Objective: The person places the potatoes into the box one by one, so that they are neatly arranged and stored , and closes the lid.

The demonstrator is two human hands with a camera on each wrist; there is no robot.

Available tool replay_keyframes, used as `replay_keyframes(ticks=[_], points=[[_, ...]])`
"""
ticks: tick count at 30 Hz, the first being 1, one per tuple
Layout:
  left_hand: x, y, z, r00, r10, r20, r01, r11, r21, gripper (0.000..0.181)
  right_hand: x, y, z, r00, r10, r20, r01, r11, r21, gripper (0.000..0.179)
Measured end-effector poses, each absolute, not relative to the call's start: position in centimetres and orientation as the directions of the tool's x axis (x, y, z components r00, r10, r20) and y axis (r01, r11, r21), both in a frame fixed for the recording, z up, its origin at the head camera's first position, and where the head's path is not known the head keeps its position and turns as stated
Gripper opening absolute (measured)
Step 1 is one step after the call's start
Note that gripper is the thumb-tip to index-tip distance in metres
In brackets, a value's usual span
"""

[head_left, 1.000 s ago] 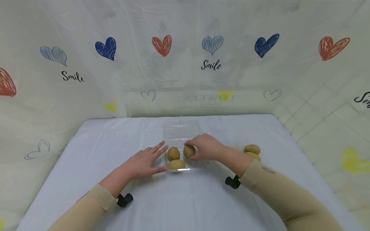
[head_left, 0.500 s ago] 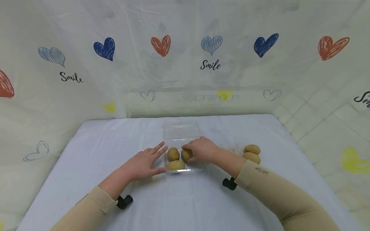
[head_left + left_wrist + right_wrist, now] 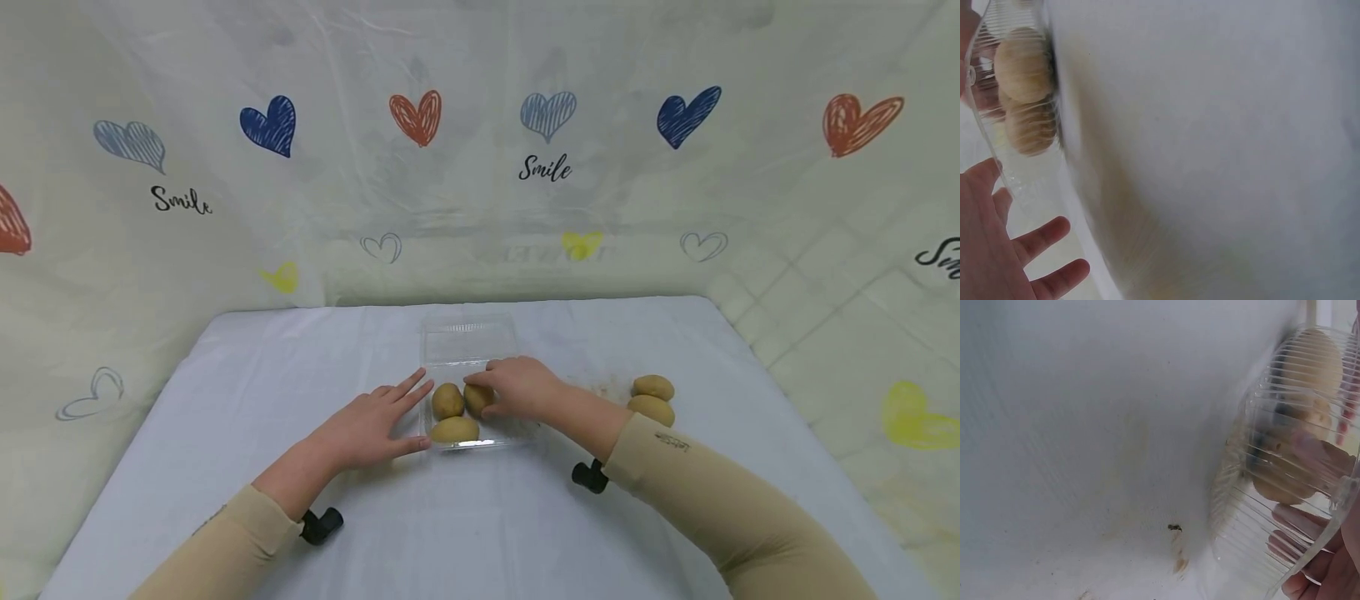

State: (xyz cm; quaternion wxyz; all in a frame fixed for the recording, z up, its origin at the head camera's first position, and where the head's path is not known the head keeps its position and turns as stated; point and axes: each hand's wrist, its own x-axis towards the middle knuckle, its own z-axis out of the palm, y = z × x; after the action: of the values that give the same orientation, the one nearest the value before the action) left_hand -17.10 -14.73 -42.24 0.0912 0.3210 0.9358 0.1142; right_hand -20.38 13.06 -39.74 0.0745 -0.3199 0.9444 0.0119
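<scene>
A clear plastic clamshell box (image 3: 504, 431) lies with its lid raised toward the back of the table. Inside, on its left side, one potato (image 3: 447, 401) sits behind another potato (image 3: 454, 430). My right hand (image 3: 522, 388) reaches into the box and grips a third potato (image 3: 477, 401) between thumb and fingers, right beside the back-left one. In the right wrist view, the ribbed box wall (image 3: 1254, 462) stands in front of those fingers. My left hand (image 3: 373, 427) has its fingers spread, fingertips at the box's left edge. The left wrist view shows potatoes (image 3: 1022, 65) through the clear wall.
Two more potatoes (image 3: 652, 408) lie on the white-covered table (image 3: 480, 525) to the right, near my right forearm. Small brown specks of dirt (image 3: 1179, 550) mark the cloth there. A curtain (image 3: 480, 192) printed with hearts hangs behind the table.
My right hand has shifted left inside the box, bringing its potato up close to the back-left one. The left hand has stayed at the box's edge.
</scene>
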Motion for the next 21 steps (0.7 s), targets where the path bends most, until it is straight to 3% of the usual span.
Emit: replay_keyframes(ticks=[21], points=[[-17.09, -14.69, -42.29, -0.778, 0.623, -0.088, 0.579, 0.764, 0.286, 0.09, -20.47, 13.19, -39.33, -0.805, -0.572, -0.158, -0.577, 0.817, -0.02, 0.063]])
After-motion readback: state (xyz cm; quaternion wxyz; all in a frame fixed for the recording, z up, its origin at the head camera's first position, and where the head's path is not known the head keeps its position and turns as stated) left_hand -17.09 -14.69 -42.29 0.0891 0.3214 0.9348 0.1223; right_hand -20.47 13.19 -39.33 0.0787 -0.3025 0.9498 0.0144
